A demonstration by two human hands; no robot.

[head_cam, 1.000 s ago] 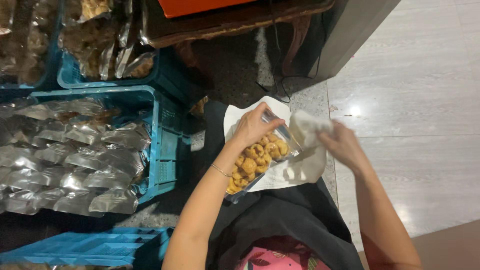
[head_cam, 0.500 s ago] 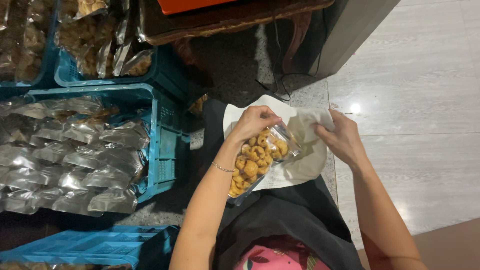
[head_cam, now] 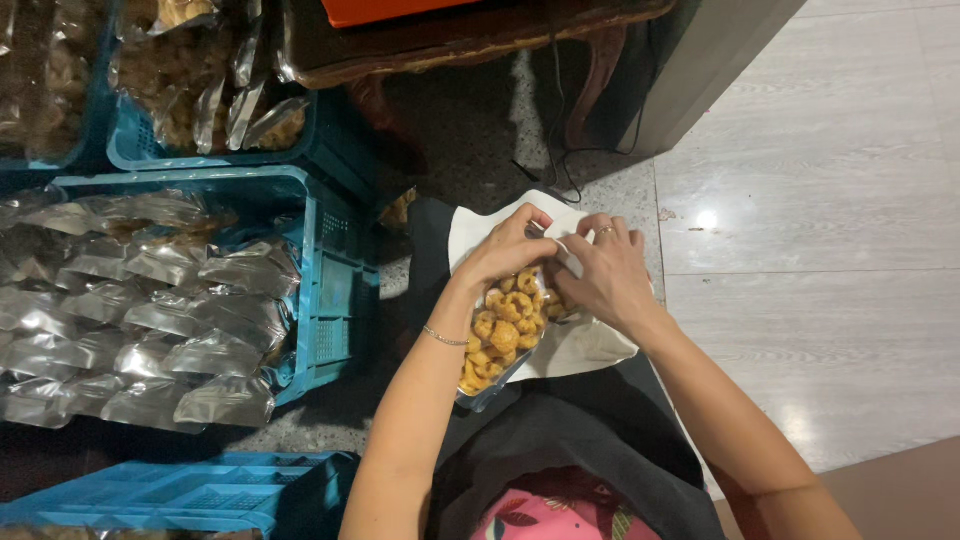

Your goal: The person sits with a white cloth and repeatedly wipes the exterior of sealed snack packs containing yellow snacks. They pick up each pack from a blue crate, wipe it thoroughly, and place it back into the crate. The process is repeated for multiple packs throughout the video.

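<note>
A clear plastic bag of golden fried snack pieces [head_cam: 500, 335] lies on my lap over a white sheet [head_cam: 580, 345]. My left hand [head_cam: 505, 250] pinches the bag's upper end, fingers curled around the plastic. My right hand [head_cam: 605, 270], a ring on one finger, grips the same end from the right, and the two hands touch over the bag's mouth. The mouth itself is hidden under my fingers. A thin bracelet sits on my left wrist.
A blue crate [head_cam: 330, 300] of several sealed snack bags stands to my left. Another blue crate [head_cam: 320, 140] of bags sits behind it, and a third [head_cam: 200, 495] at the bottom left. A dark wooden table leg [head_cam: 590, 90] and tiled floor [head_cam: 830, 260] lie ahead.
My right hand has moved left from the white sheet to the bag's top and now meets my left hand there. The bag stays on my lap.
</note>
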